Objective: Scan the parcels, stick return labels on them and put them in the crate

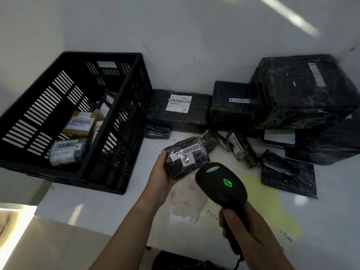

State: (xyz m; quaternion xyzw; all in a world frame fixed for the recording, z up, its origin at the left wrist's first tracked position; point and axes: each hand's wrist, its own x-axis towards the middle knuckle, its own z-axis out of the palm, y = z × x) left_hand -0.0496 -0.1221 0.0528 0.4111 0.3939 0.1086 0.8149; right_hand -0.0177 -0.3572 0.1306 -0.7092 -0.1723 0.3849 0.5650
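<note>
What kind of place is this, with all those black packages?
Probably a parcel returns or mailroom desk. Black-wrapped parcels with barcode labels are piled on a white table, a black crate holds labelled ones, and the right hand aims a barcode scanner at a small parcel.

Black crate [116, 121] standing open-topped at left with parcels covering its floor, wrapped parcels [292, 98] crowding the table's [93, 207] back and right, near-left tabletop lying passable.

Scanner [221, 185] hides the parcel's [187, 157] near corner; its label text is perhaps too blurred to read.
</note>
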